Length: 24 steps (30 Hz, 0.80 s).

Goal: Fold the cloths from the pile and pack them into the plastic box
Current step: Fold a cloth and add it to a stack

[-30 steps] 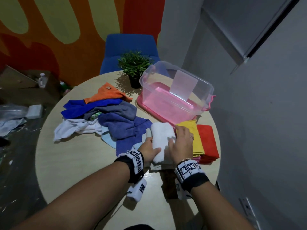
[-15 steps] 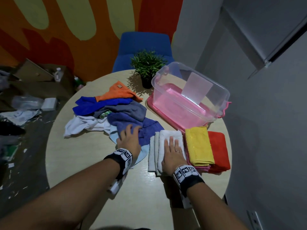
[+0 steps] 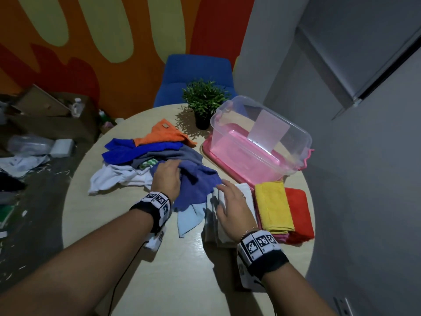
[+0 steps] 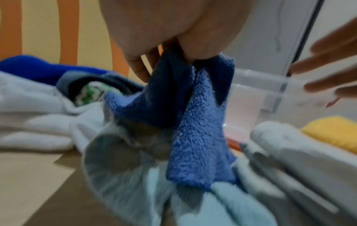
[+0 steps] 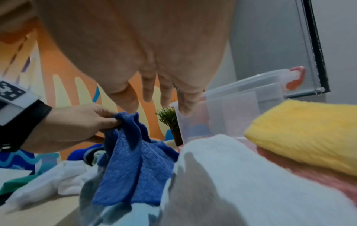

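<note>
On a round, pale wooden table [image 3: 95, 224], the left hand [image 3: 167, 179] pinches a fluffy periwinkle-blue cloth [image 3: 198, 185] at the near edge of a jumbled pile of coloured cloths [image 3: 145, 156]. The right hand [image 3: 232, 210], fingers spread and straight, hovers over a folded white cloth [image 3: 247, 195], just beside folded yellow [image 3: 273, 206] and red [image 3: 298, 213] cloths. The clear plastic box with a pink base [image 3: 257, 142] stands behind them, with no cloth inside.

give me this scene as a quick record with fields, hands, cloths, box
left hand: grips the periwinkle blue cloth at the pile's edge, lifting it
right hand: fingers straight, over the folded white cloth
folded stack: yellow cloth on pink, red cloth beside it
plastic box: open, no cloths inside, standing on its pink lid
pile: orange, royal blue, grey, white cloths unfolded
</note>
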Each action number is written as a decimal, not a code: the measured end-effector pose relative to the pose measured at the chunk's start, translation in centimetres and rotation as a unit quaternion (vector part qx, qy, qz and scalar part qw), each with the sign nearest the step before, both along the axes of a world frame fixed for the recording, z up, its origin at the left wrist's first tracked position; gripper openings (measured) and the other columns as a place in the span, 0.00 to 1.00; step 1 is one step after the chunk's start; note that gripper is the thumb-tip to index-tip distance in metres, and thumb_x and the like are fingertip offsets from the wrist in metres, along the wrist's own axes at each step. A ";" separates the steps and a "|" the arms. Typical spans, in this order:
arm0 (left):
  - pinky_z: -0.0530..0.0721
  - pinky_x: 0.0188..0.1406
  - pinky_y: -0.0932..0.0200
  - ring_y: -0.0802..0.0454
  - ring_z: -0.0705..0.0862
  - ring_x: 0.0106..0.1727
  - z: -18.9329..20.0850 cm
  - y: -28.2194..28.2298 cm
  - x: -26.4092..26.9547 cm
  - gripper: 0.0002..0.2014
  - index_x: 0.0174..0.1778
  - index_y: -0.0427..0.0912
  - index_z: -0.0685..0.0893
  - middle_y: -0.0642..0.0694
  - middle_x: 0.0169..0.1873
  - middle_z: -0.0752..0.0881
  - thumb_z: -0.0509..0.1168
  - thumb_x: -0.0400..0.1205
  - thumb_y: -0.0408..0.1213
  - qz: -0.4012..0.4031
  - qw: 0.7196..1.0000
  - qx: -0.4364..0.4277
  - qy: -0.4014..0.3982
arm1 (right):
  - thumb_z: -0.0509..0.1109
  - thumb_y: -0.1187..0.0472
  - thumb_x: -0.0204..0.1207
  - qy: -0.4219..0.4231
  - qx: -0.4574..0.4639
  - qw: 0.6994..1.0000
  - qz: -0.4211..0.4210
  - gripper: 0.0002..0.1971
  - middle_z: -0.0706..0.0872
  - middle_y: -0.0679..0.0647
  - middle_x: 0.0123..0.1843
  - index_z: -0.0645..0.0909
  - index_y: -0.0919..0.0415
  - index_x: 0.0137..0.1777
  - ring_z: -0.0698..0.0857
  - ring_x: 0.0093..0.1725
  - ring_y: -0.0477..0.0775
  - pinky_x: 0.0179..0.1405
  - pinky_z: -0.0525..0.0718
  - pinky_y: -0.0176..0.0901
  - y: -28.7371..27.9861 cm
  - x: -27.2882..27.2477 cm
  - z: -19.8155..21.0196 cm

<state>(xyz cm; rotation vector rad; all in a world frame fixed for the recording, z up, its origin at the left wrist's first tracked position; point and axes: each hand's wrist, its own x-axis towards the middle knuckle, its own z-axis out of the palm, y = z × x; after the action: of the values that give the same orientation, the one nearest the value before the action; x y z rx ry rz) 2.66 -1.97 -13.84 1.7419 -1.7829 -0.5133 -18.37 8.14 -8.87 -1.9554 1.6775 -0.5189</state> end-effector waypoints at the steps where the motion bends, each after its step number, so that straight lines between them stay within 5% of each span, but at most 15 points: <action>1: 0.80 0.63 0.42 0.36 0.82 0.59 1.3 0.4 0.0 0.13 0.60 0.38 0.87 0.37 0.57 0.87 0.60 0.85 0.29 0.008 0.999 -0.032 0.028 | 0.66 0.64 0.81 -0.015 -0.006 1.000 -0.004 0.26 0.65 0.50 0.83 0.69 0.53 0.79 0.63 0.83 0.51 0.82 0.56 0.37 -0.4 0.5 0.6; 6: 0.78 0.52 0.63 0.54 0.83 0.50 7.8 2.5 0.4 0.11 0.56 0.40 0.89 0.46 0.48 0.89 0.66 0.82 0.26 -0.062 0.981 -0.109 0.149 | 0.72 0.57 0.78 -0.083 -0.036 0.996 0.004 0.30 0.74 0.50 0.77 0.68 0.53 0.79 0.72 0.75 0.48 0.77 0.70 0.44 -2.4 3.4 3.8; 9: 0.81 0.41 0.64 0.58 0.84 0.39 11.2 4.3 0.5 0.06 0.46 0.42 0.88 0.50 0.38 0.88 0.69 0.78 0.29 -0.076 0.972 -0.101 0.198 | 0.72 0.49 0.76 -0.115 -0.059 0.992 0.011 0.27 0.82 0.50 0.68 0.73 0.52 0.74 0.80 0.66 0.48 0.69 0.77 0.45 -3.0 5.9 5.8; 11: 0.79 0.36 0.63 0.58 0.82 0.34 13.0 5.0 0.9 0.03 0.42 0.43 0.84 0.49 0.34 0.86 0.69 0.75 0.32 -0.066 0.971 -0.096 0.207 | 0.70 0.57 0.75 -0.117 -0.093 0.989 -0.003 0.20 0.88 0.52 0.59 0.80 0.54 0.67 0.85 0.59 0.52 0.63 0.81 0.48 -3.3 6.8 7.0; 13: 0.79 0.37 0.64 0.62 0.82 0.33 14.3 5.1 2.2 0.10 0.48 0.43 0.78 0.44 0.41 0.87 0.67 0.75 0.26 -0.095 0.963 -0.045 0.247 | 0.68 0.70 0.71 -0.121 -0.131 0.984 -0.008 0.19 0.90 0.55 0.54 0.85 0.58 0.61 0.86 0.53 0.56 0.57 0.80 0.44 -3.2 7.1 8.2; 15: 0.84 0.53 0.64 0.62 0.87 0.53 15.4 5.2 3.6 0.22 0.61 0.43 0.73 0.43 0.60 0.84 0.62 0.74 0.18 -0.209 0.933 0.037 0.290 | 0.67 0.74 0.69 -0.125 -0.155 0.980 0.017 0.21 0.92 0.56 0.53 0.88 0.58 0.59 0.87 0.52 0.56 0.54 0.78 0.38 -2.9 7.2 9.2; 16: 0.82 0.61 0.62 0.59 0.85 0.63 15.8 5.2 4.2 0.27 0.66 0.43 0.72 0.44 0.65 0.82 0.60 0.73 0.18 -0.262 0.922 0.070 0.277 | 0.67 0.74 0.70 -0.122 -0.156 0.980 0.027 0.21 0.92 0.55 0.53 0.88 0.58 0.59 0.88 0.51 0.54 0.55 0.79 0.38 -2.8 7.3 9.6; 18: 0.80 0.63 0.64 0.57 0.83 0.67 16.4 5.4 5.1 0.29 0.70 0.45 0.75 0.46 0.64 0.84 0.60 0.75 0.17 -0.310 0.915 0.112 0.235 | 0.70 0.70 0.72 -0.115 -0.152 0.981 0.027 0.17 0.93 0.53 0.52 0.89 0.56 0.58 0.89 0.50 0.53 0.55 0.83 0.42 -2.9 7.3 10.3; 22: 0.83 0.57 0.46 0.49 0.87 0.54 16.9 5.0 6.6 0.10 0.55 0.45 0.88 0.45 0.49 0.89 0.67 0.80 0.36 -0.269 0.945 0.097 0.161 | 0.77 0.60 0.72 -0.102 -0.170 0.980 0.002 0.04 0.90 0.49 0.40 0.88 0.53 0.46 0.86 0.40 0.52 0.43 0.82 0.45 -3.2 7.1 11.4; 24: 0.83 0.46 0.42 0.46 0.86 0.42 17.2 4.8 7.3 0.08 0.44 0.45 0.88 0.43 0.38 0.88 0.69 0.77 0.44 -0.246 0.961 0.071 0.108 | 0.80 0.53 0.70 -0.079 -0.162 0.984 0.007 0.07 0.89 0.48 0.36 0.86 0.54 0.42 0.85 0.37 0.52 0.39 0.81 0.46 -3.4 6.6 11.9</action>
<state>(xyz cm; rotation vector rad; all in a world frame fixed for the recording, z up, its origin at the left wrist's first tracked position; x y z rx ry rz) 9.96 2.86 3.31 1.2563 -2.0537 -1.0159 -11.75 4.76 3.03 -2.0825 1.5543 -0.9666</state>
